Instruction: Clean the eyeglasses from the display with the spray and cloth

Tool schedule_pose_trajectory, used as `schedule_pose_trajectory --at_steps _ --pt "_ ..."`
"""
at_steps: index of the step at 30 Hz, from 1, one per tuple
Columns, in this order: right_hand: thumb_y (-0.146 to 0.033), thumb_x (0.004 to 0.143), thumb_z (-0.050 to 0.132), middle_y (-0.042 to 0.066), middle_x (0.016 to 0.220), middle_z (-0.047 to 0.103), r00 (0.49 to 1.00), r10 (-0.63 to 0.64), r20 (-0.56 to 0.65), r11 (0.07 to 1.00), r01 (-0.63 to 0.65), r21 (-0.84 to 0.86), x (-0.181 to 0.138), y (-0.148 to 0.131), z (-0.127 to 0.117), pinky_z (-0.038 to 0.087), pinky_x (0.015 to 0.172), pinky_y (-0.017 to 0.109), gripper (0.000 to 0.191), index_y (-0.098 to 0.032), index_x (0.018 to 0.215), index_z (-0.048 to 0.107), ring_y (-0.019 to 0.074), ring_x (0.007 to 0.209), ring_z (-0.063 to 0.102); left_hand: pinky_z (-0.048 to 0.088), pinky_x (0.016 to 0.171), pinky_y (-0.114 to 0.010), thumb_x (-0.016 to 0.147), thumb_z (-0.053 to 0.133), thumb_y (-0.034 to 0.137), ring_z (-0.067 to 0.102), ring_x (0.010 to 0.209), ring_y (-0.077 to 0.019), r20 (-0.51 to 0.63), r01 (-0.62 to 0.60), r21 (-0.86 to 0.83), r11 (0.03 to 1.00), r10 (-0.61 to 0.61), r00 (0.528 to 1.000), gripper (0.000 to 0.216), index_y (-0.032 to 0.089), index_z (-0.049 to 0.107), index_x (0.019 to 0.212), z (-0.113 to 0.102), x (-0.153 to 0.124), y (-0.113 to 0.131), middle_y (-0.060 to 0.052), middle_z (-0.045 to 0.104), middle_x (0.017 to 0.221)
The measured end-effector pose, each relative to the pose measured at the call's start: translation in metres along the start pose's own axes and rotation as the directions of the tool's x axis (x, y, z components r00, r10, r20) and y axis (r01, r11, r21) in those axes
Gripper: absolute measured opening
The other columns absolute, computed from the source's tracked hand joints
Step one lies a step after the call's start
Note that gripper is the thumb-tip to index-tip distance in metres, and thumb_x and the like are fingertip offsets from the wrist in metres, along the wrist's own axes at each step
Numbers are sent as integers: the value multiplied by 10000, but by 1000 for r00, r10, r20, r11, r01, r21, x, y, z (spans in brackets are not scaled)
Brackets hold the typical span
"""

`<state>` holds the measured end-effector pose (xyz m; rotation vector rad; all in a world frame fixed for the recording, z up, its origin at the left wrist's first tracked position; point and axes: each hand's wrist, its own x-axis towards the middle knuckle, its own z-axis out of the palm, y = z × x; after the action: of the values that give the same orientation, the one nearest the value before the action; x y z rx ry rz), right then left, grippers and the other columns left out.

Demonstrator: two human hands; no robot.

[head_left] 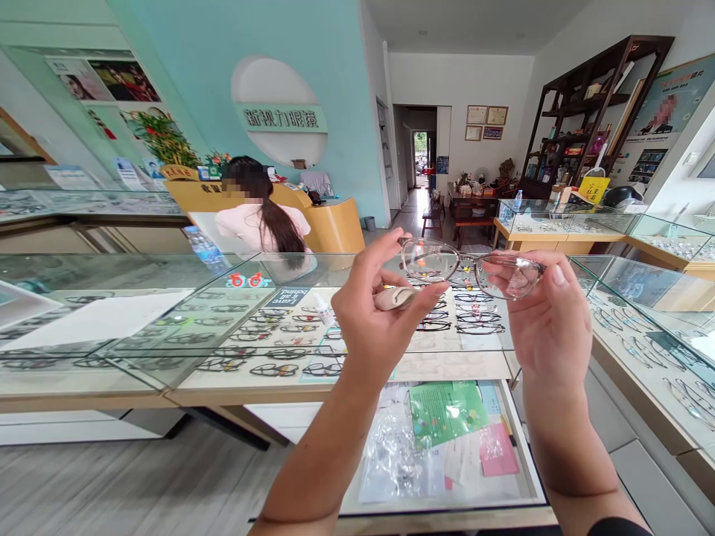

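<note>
A pair of eyeglasses (468,257) with thin rims and transparent lenses is raised above the glass display counter (480,366). My left hand (369,320) is closed on the rim at its left end. Tucked in the same palm is a small whitish item (394,298), perhaps a folded cloth, partly hidden by the fingers. At the other end, my right hand (550,327) pinches the eyeglasses by the right lens and temple. Below the hands, a pulled-out drawer (528,476) holds a green packet (447,413), a pink packet (499,449) and plastic bags (399,454).
Rows of spectacle frames (273,370) lie inside the counter, with a small white bottle (322,309) among them. A white sheet (100,320) and a water bottle (206,249) are on the left. Beyond, a person (265,216) sits by a yellow desk (338,227).
</note>
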<state>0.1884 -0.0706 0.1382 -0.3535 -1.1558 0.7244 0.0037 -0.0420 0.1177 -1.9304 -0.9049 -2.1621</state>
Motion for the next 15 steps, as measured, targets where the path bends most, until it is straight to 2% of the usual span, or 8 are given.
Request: schedule_pose_trajectory --at_steps 3,8,13,15 --pt "-443 1031 695 13 1058 863 1000 -7 -24 999 6 -42 1 1 -1 671 861 345 183 -291 1017 797 187 933 828 586 562 -226 879 908 533 783 812 -160 -8 1 -35 999 -1 1000 653 289 669 1436 0 0 0 -79 801 1306" --pt "-430 1017 706 4 1042 850 999 -26 -36 996 23 -84 2 3 -3 640 882 359 147 -312 1022 793 182 917 801 537 492 -202 822 965 490 786 800 -162 -31 30 -142 989 -35 999 666 272 693 1389 1 1 1 -91 804 1275" --pt "-415 1010 702 14 1022 794 995 -50 -89 984 33 -175 1 5 -5 598 873 371 130 -316 1019 786 194 961 743 616 546 -247 768 1013 433 824 995 -245 -58 52 -278 959 -70 996 661 281 715 1339 1 4 3 -90 822 1185" --pt "-409 997 720 13 991 770 993 -56 -104 982 36 -188 1 5 -6 582 878 367 126 -313 1005 802 188 934 713 640 561 -270 769 1016 419 832 970 -241 -36 44 -328 943 -60 998 650 289 707 1325 1 6 4 -78 835 1156"
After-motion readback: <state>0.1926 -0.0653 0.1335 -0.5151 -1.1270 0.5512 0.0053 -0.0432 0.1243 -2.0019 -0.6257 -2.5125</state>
